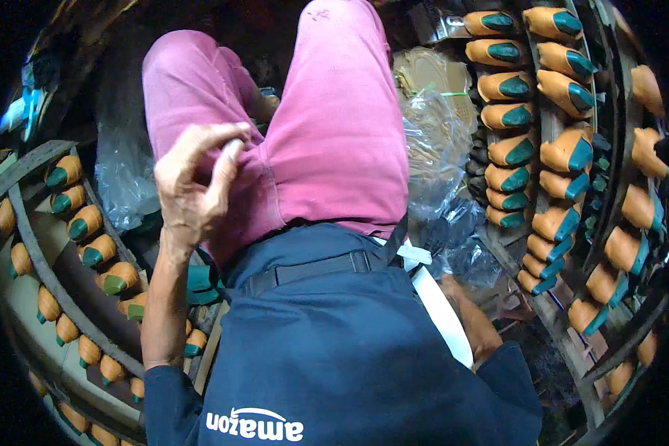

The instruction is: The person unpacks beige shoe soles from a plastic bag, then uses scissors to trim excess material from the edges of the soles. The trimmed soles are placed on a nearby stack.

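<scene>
My left hand (193, 178) is raised over my left thigh, its fingers curled and the thumb close to the index fingertip. Whether something small sits in that pinch cannot be made out. My right forearm (472, 320) reaches down past my side at the right, partly behind a white strap (442, 316). The fingers of that hand do not show; its far end lies near crumpled dark plastic (474, 260). Pink trousers (342, 141) cover my legs, and a dark belt (312, 271) crosses my waist.
Wooden racks on both sides carry rows of tan shoe uppers on green lasts, such as one shoe (513, 115) at right and another (85, 221) at left. Clear plastic bags (431, 149) and patterned beige sheets (424, 65) lie beyond my right leg. Another plastic sheet (123, 175) hangs at left.
</scene>
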The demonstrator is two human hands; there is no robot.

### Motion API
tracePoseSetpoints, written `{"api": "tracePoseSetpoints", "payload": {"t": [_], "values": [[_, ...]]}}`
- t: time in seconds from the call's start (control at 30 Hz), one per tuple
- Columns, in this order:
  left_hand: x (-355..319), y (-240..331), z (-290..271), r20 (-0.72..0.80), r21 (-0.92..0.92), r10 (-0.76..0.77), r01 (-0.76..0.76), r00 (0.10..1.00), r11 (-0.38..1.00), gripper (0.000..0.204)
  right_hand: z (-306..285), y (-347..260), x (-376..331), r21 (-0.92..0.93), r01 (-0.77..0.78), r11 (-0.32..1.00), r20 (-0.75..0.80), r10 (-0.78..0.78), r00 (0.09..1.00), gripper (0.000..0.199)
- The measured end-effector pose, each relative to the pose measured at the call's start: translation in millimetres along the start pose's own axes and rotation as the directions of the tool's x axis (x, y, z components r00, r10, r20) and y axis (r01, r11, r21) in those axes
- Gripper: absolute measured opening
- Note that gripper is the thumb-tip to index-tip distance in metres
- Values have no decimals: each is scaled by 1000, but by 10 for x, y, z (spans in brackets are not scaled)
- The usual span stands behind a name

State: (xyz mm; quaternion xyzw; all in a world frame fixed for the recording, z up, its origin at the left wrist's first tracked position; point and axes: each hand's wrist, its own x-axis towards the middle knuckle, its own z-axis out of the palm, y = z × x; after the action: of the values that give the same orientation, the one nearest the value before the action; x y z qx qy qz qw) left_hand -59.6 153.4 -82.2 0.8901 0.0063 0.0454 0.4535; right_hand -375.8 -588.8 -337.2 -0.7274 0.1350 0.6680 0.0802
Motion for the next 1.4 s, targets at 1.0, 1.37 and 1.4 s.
{"api": "tracePoseSetpoints", "payload": {"t": [1.0, 1.37, 1.4], "values": [[-1531, 664, -947, 710, 111, -488, 604, 508, 789, 84, -2570, -5319, -2612, -277, 961, 21, -254, -966, -52, 36], [-1781, 227, -801, 680, -240, -597, 898, 426, 368, 48, -2061, -6286, -2742, 6, 972, -237, 367, -904, -222, 24], [-1850, 123, -805, 702, -179, -649, 954, 294, 238, 42, -1958, -6392, -2733, 13, 966, -257, 426, -873, -238, 24]]}}
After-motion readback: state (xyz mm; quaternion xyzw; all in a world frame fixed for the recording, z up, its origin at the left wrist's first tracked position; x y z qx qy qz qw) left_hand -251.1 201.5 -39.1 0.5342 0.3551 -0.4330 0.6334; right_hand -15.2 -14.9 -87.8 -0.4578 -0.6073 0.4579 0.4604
